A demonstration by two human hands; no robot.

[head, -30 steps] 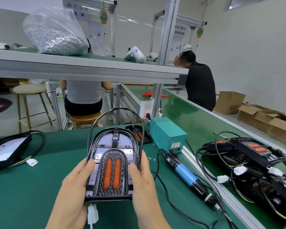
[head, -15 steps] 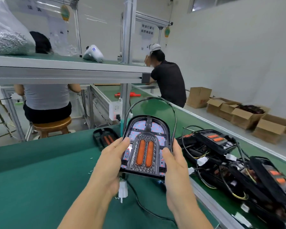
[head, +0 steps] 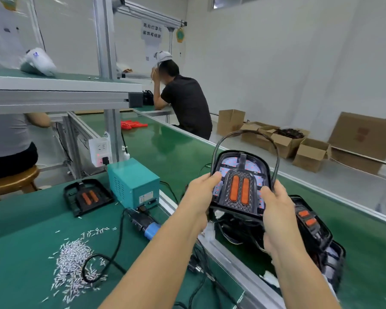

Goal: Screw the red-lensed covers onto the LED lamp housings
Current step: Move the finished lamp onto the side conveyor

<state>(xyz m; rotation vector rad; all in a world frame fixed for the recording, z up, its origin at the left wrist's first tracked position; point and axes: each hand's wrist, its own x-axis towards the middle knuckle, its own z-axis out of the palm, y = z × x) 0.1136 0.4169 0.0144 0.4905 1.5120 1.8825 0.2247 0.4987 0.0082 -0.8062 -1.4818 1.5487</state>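
Note:
I hold an assembled LED lamp (head: 240, 188), black housing with two orange-red lens bars and a looped cable, in the air over the conveyor belt. My left hand (head: 201, 195) grips its left edge and my right hand (head: 276, 204) grips its right edge. Below it, on the belt, lies a pile of finished lamps (head: 310, 228) with tangled wires. A separate red-lensed cover (head: 87, 197) rests on the green bench. The electric screwdriver (head: 145, 223) lies on the bench beside a heap of screws (head: 74, 262).
A teal power box (head: 133, 181) stands at the bench's back edge, by a socket strip (head: 100, 152). The green conveyor (head: 172, 152) runs away to the right. A person in black sits beyond; another sits at far left. Cardboard boxes (head: 310, 152) line the wall.
Both hands have carried the lamp from the bench rightward to above the lamps on the conveyor. My view has swung right with it.

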